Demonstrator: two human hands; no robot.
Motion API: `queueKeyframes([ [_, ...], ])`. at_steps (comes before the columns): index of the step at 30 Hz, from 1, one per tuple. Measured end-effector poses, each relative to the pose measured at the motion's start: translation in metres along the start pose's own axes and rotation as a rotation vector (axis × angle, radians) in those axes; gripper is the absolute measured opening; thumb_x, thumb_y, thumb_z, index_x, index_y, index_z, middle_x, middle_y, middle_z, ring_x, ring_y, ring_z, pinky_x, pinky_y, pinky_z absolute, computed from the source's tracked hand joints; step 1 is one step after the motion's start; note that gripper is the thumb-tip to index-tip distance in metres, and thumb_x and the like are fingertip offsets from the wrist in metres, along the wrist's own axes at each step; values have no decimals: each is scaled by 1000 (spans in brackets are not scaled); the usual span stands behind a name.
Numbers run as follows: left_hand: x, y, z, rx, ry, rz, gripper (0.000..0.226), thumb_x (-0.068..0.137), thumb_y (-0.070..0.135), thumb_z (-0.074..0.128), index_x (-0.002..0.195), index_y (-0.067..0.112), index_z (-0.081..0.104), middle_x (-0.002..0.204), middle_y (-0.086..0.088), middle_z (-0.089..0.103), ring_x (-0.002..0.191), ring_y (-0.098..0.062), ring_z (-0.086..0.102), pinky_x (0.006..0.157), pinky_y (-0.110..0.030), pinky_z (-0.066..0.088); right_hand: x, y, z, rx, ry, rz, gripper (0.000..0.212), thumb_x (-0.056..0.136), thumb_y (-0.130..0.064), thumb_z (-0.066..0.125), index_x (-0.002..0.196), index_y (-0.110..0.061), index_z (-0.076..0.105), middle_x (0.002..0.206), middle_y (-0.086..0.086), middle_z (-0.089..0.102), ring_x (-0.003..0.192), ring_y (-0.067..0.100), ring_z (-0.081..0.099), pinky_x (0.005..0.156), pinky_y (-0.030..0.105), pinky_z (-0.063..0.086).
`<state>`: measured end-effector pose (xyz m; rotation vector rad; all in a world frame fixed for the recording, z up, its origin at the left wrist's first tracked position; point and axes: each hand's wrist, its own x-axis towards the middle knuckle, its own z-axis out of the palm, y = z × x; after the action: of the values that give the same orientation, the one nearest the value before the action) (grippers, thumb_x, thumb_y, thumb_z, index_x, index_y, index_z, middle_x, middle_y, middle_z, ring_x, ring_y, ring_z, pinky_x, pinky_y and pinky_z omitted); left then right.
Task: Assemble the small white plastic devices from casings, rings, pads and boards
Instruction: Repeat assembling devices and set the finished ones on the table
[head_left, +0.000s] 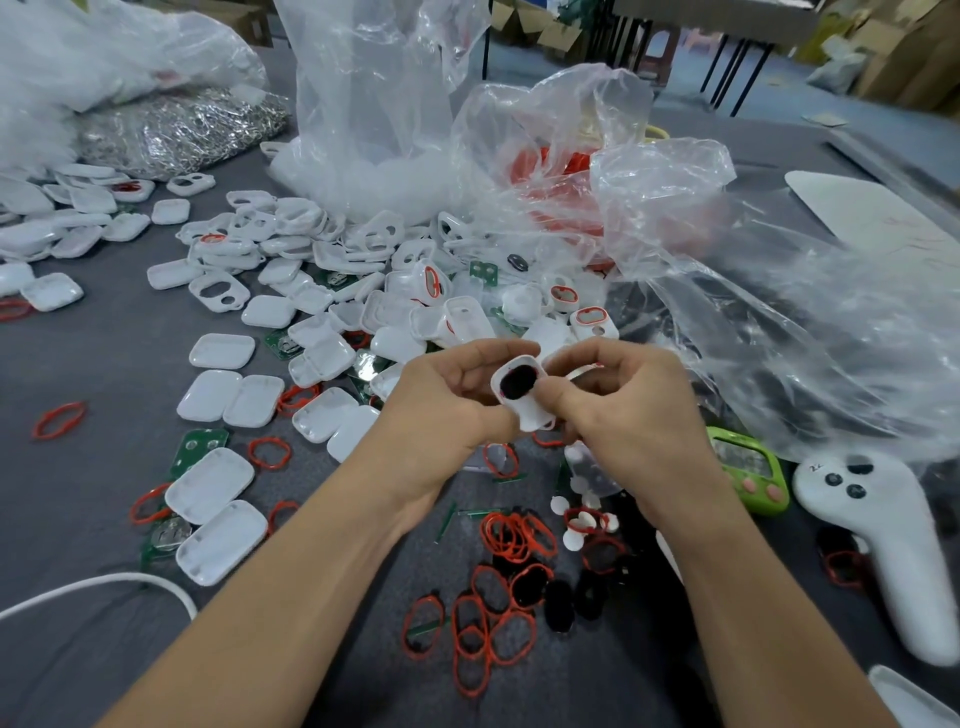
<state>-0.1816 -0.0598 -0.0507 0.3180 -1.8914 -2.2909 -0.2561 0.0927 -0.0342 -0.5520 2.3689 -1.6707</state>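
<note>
Both my hands are curled around one small white plastic casing, held above the grey table. My left hand grips its left edge, fingers bent behind it. My right hand pinches the right side, thumb tip pressing the rim of the black oval pad seated in the opening. Bare table lies to my left. A heap of white casings crowds the far side, and a clear plastic bag the right. Thin red rings lie below my wrists, more than a dozen. One green timer lies beside one white controller.
</note>
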Motion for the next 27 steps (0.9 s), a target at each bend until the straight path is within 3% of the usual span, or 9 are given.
queueKeyframes([
  [3,-1,0,3,-41,24,-11,50,71,-8,75,116,16,74,100,-8,80,86,-16,74,73,-25,59,0,1,2,-15,38,4,8,75,-32,78,82,-27,76,67,5,75,58,25,74,66,50,64],
  [7,-2,1,9,124,120,-21,31,87,4,72,97,32,81,83,-8,78,68,-27,74,57,-29,58,0,3,10,-16,100,-3,10,73,-35,77,80,-28,76,66,3,75,60,27,74,66,54,63],
  [11,-1,2,8,89,158,-54,33,86,-7,68,88,23,82,69,-14,74,53,-25,69,48,-26,53,-1,3,16,-34,117,-19,12,68,-40,75,77,-32,76,62,-2,73,59,22,72,66,53,62],
  [15,-1,2,8,138,190,-48,36,83,-11,68,84,21,82,67,-14,73,47,-28,66,48,-27,53,-4,3,18,-68,99,-28,23,61,-51,70,75,-34,75,59,-5,71,55,17,69,63,47,62],
  [20,0,2,6,248,255,-32,39,81,-10,66,85,25,83,66,-11,74,46,-32,68,50,-30,56,-2,7,18,-50,-14,12,18,67,-41,74,79,-29,74,63,-2,74,54,13,65,65,51,59],
  [24,-6,3,9,353,249,34,41,84,4,66,84,42,80,65,-2,75,49,-26,70,53,-47,63,-1,9,20,-58,-11,32,23,61,-43,70,80,-30,75,64,-1,74,57,16,65,67,55,60],
  [27,-11,4,12,395,193,87,35,88,17,64,93,50,76,66,0,74,54,-21,72,57,-47,63,0,10,19,-19,41,54,22,59,-41,73,78,-29,76,63,1,74,57,17,66,68,54,59],
])
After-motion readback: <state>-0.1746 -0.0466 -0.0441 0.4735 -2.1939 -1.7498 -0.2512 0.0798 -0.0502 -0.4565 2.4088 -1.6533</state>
